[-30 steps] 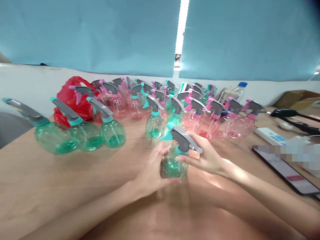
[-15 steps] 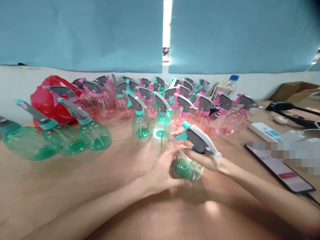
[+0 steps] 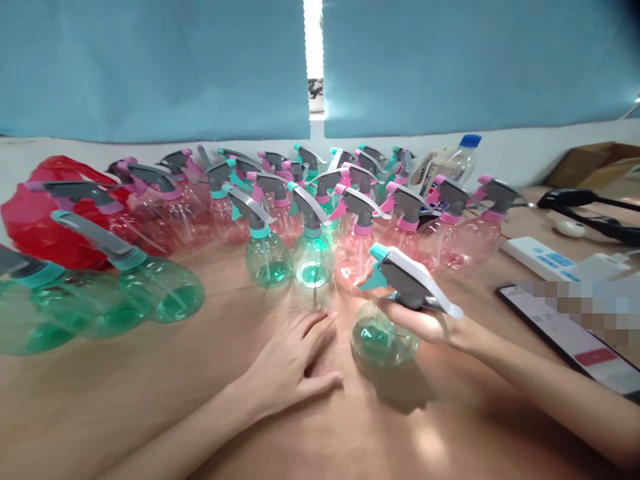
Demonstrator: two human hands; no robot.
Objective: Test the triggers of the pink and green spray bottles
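My right hand (image 3: 425, 320) grips a clear green spray bottle (image 3: 383, 340) around its neck, just under the grey and white trigger head with its teal trigger. The bottle leans a little, and its shadow falls on the table in front of it. Resting on the wooden table, my left hand (image 3: 295, 367) lies with fingers apart, holding nothing, to the left of that bottle. Two green spray bottles (image 3: 313, 260) stand just beyond my hands, beside a pink spray bottle (image 3: 354, 257) with a grey and pink head.
Several pink and green spray bottles fill the back of the table. More green bottles (image 3: 165, 293) stand at left, before a red plastic bag (image 3: 60, 227). At right are a phone (image 3: 565, 333), a white power strip (image 3: 540, 260), a cardboard box (image 3: 595, 167) and a blue-capped bottle (image 3: 460, 163).
My left hand has let go of the green spray bottle and moved left onto the table. My right hand still holds the bottle. The view has shifted slightly.
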